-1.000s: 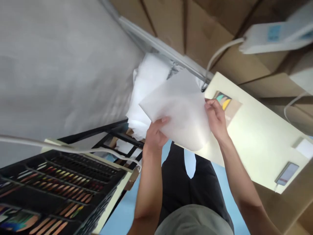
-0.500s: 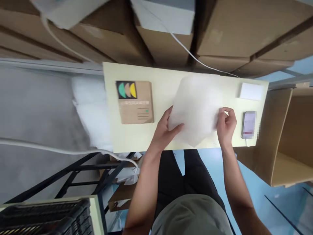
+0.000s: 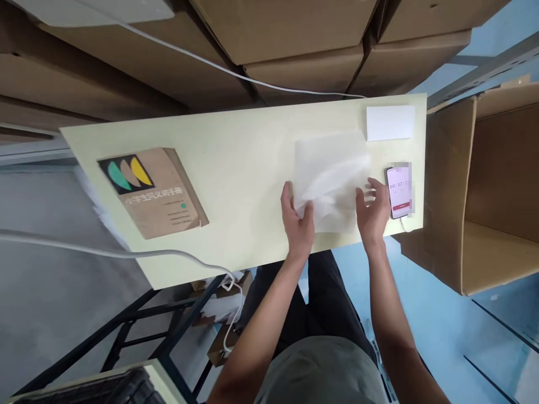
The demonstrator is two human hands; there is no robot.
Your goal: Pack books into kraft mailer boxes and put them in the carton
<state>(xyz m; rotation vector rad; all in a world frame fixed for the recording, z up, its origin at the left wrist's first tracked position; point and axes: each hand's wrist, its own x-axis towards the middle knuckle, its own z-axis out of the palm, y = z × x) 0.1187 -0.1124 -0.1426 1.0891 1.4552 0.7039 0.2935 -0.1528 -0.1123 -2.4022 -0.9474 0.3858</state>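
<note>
At my far left a white cable (image 3: 96, 251) comes in from the edge of view, crossing in front of the table (image 3: 236, 168) and hiding part of its rim. Below it, a black crate (image 3: 135, 387) is mostly cut off, so I cannot see what it holds. The brown book (image 3: 151, 193) lies tilted near the table's left end; its small print is too fine for me to read. Brown cartons (image 3: 298, 28) line the far side, their tops out of view.

Right of the table's middle, the translucent white sheet (image 3: 330, 179) lies before me, its near left corner between the thumb and fingers of my left hand (image 3: 298, 221). They stand apart, but the fingers are partly hidden and I cannot tell whether they grip. My right hand (image 3: 373, 210) is at the sheet's right edge, thumb and loosely bent fingers spread, pinching nothing. Beyond it lies a plain white box (image 3: 389, 123). Just beside my right fingers is a phone (image 3: 398, 193) showing "00:32:", the remaining digits lost under blocky blur. Farthest right, an open cardboard box (image 3: 446, 196) runs out of view.
</note>
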